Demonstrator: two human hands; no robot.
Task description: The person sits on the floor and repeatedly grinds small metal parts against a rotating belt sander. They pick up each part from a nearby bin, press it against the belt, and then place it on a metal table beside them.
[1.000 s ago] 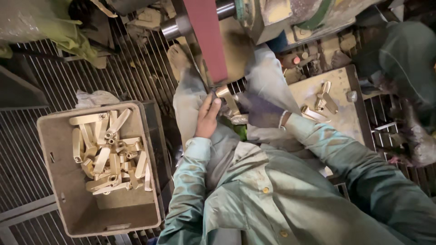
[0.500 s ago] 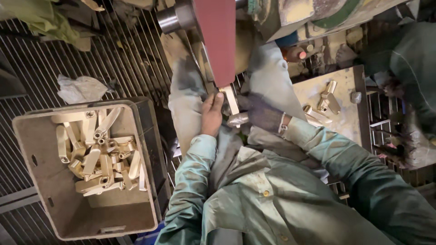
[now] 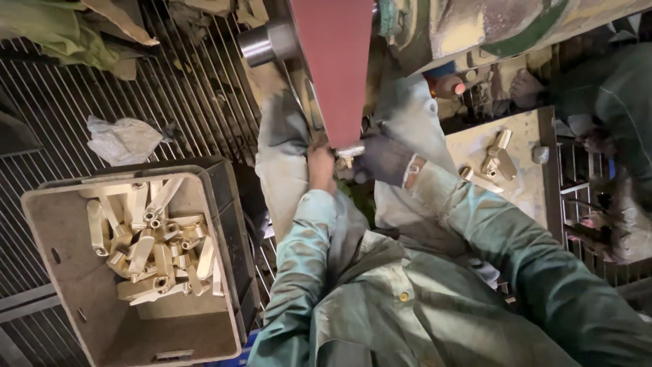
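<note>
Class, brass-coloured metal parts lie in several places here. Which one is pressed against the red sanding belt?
The small metal piece held between both hands, touching the red sanding belt's lower end; the others lie in the crate or on the tray.

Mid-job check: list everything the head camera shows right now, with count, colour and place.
sanding belt: one, dark red, top centre, running down toward the hands
steel roller: one, silver, left of the belt
metal part: one, pale, held against the belt's lower end
crate: one, grey-brown, lower left on the floor grating
brass parts: a pile, too many to count, yellow, inside the crate
tray: one, dusty tan, right of centre
brass pieces: a few, on the tray
rag: one, whitish, on the grating above the crate
left hand: bare, on the metal part
right hand: dark glove, on the metal part
</note>
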